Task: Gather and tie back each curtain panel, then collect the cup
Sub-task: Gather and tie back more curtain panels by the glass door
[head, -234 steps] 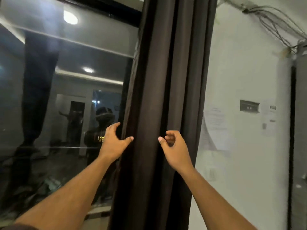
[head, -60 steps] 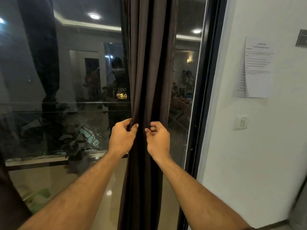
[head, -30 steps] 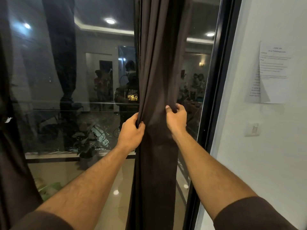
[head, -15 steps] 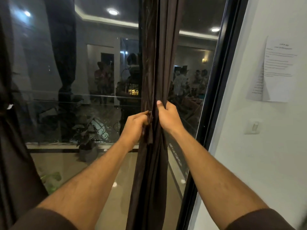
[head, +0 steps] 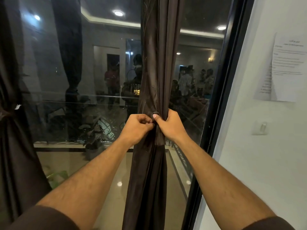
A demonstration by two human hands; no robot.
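Plain dark brown curtain point(head: 156, 72)

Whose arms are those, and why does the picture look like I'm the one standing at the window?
The camera sits on a person's head and looks forward and down, so you see what they see. There is no machine here, only two bare hands. The left hand and the right hand both grip a dark brown curtain, squeezed into a narrow bundle in front of a big window. The fingers pinch the cloth at the middle, as if fastening a tie. Another curtain hangs at the far left, already cinched. On the white wall is a paper notice.
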